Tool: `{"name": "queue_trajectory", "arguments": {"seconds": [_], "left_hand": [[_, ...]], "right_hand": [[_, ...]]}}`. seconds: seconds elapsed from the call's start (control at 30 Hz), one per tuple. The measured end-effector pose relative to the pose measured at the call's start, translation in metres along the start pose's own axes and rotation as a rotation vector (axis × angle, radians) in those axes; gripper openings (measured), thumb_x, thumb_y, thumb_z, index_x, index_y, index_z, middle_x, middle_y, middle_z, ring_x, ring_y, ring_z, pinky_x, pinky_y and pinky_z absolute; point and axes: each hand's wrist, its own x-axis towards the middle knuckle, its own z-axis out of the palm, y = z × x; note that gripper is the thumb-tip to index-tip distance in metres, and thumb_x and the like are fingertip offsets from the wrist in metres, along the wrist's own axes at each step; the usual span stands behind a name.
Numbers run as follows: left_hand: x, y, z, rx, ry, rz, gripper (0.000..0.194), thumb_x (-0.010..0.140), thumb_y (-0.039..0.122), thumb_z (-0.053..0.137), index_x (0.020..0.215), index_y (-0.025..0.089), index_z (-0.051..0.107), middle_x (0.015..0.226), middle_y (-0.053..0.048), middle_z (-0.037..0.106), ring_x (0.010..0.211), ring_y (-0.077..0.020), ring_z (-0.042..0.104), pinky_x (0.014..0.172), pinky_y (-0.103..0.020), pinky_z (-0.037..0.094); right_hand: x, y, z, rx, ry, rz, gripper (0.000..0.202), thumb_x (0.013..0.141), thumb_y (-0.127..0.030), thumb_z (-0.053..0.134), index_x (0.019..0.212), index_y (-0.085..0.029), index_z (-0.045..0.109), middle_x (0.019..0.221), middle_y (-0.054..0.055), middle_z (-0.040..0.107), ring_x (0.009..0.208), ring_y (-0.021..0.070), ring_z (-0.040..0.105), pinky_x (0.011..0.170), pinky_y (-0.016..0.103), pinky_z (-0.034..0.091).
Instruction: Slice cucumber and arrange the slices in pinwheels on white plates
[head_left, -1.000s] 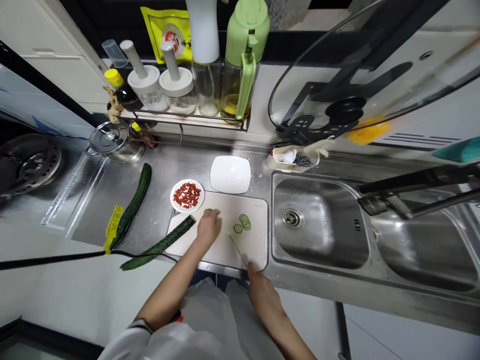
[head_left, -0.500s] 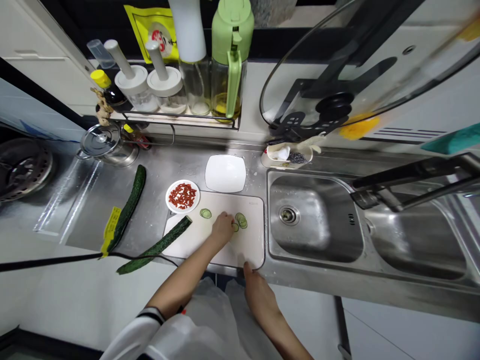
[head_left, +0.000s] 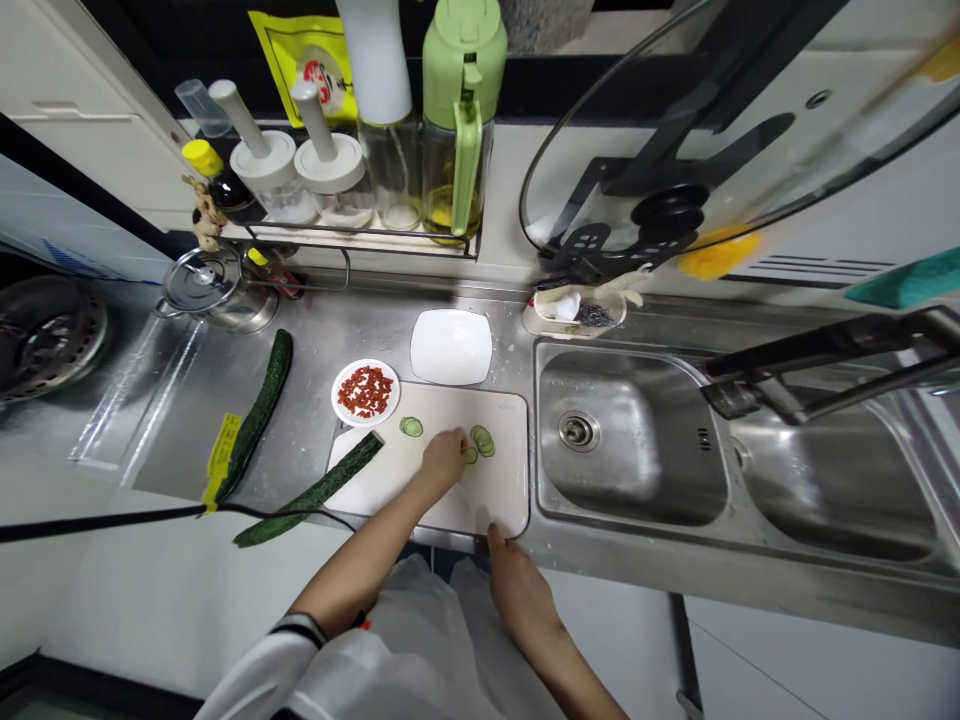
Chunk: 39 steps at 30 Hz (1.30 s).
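The left hand [head_left: 444, 460] is over the middle of the cutting board [head_left: 502, 500]. Its fingers are bent and close together, and their tips are at the single cucumber slice [head_left: 470, 456]; I cannot tell if they pinch it or only touch it. One second ago this hand was more to the left, near the cut end of the cucumber piece [head_left: 315, 496]. From half a second ago it has hardly moved.

The right hand [head_left: 517, 580] is at the near edge of the board, close to its near right corner. The fingers are mostly curled and the thumb points to the board. A knife blade showed in front of it one second ago, but now I cannot make it out, so what the hand holds is not clear.

The right slice pile [head_left: 484, 440] lies just beside the single slice, toward the far right corner. The left slice pile [head_left: 411, 427] now shows near the far left corner, where the left hand was before.

The cucumber piece lies across the left edge of the board, its cut end on it. The dish of red pieces [head_left: 365, 420] is at the far left corner, and the white plate [head_left: 451, 347] is by the far edge. The whole cucumber [head_left: 259, 415] rests on the counter [head_left: 180, 430], left of the board.
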Motion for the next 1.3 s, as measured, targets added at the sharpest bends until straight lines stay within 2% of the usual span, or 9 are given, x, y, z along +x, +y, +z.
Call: {"name": "queue_trajectory", "arguments": {"seconds": [0.2, 0.33, 0.53, 0.7, 0.93, 1.3], "left_hand": [[-0.003, -0.014, 0.001, -0.125, 0.05, 0.019, 0.014, 0.077, 0.018, 0.056, 0.082, 0.022, 0.068, 0.081, 0.0, 0.069, 0.077, -0.0138, 0.06, 0.069, -0.022, 0.042], [-0.006, -0.025, -0.005, -0.173, 0.065, -0.031, 0.015, 0.076, 0.018, 0.056, 0.082, 0.021, 0.07, 0.081, -0.001, 0.07, 0.077, -0.0138, 0.061, 0.07, -0.022, 0.042], [-0.01, -0.041, -0.012, -0.17, 0.089, -0.153, 0.016, 0.076, 0.019, 0.057, 0.083, 0.023, 0.071, 0.083, -0.002, 0.071, 0.081, -0.0153, 0.063, 0.074, -0.023, 0.043], [-0.015, -0.041, -0.013, -0.157, 0.097, -0.194, 0.015, 0.078, 0.021, 0.057, 0.083, 0.024, 0.07, 0.085, -0.002, 0.071, 0.082, -0.0151, 0.063, 0.073, -0.022, 0.043], [-0.012, -0.044, -0.012, -0.183, 0.116, -0.191, 0.015, 0.076, 0.02, 0.058, 0.082, 0.024, 0.07, 0.084, -0.001, 0.071, 0.082, -0.0155, 0.064, 0.074, -0.023, 0.044], [-0.009, -0.047, -0.01, -0.204, 0.094, -0.232, 0.015, 0.077, 0.021, 0.059, 0.085, 0.025, 0.071, 0.087, -0.002, 0.072, 0.086, -0.0149, 0.064, 0.078, -0.023, 0.045]], "right_hand": [[0.0, 0.011, 0.003, 0.035, 0.009, -0.026, 0.055, 0.083, 0.002, 0.025, 0.131, -0.015, 0.045, 0.102, 0.013, 0.067, 0.089, 0.0199, 0.065, 0.066, 0.024, 0.044], [-0.003, 0.019, 0.0, 0.046, 0.032, -0.021, 0.054, 0.08, 0.003, 0.028, 0.127, -0.016, 0.046, 0.099, 0.011, 0.068, 0.085, 0.0188, 0.066, 0.061, 0.022, 0.041], [0.005, 0.007, -0.015, 0.008, 0.045, -0.017, 0.049, 0.08, 0.002, 0.029, 0.122, -0.016, 0.049, 0.095, 0.011, 0.067, 0.086, 0.0204, 0.066, 0.06, 0.023, 0.04], [0.019, -0.007, -0.017, 0.02, 0.063, -0.035, 0.045, 0.082, 0.001, 0.028, 0.117, -0.016, 0.049, 0.094, 0.011, 0.067, 0.087, 0.0198, 0.066, 0.062, 0.024, 0.042], [0.024, -0.012, -0.019, 0.03, 0.062, -0.021, 0.044, 0.083, 0.0, 0.028, 0.118, -0.016, 0.05, 0.094, 0.011, 0.067, 0.087, 0.0191, 0.066, 0.066, 0.024, 0.044], [0.027, -0.015, -0.019, 0.034, 0.045, -0.027, 0.055, 0.081, 0.002, 0.028, 0.131, -0.014, 0.042, 0.097, 0.013, 0.067, 0.09, 0.0212, 0.066, 0.067, 0.026, 0.046]]}}
